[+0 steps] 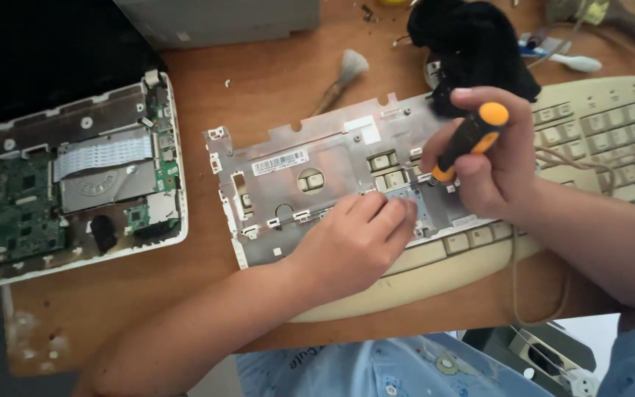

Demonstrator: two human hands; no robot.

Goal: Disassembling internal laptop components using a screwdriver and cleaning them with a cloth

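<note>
Near the middle of the wooden desk (259, 81) lies an upturned silver laptop cover panel (310, 191), resting partly on a beige keyboard (611, 140) that runs to the desk's right edge. The left hand (354, 239) presses down on the panel's lower right part, fingers curled close together and holding nothing. The right hand (490, 158) is closed around a black and orange screwdriver (468, 141), its tip set on the panel. An opened white laptop base (75, 191) with bare circuit boards sits at the left edge, and a small brush (341, 77) lies toward the far edge.
</note>
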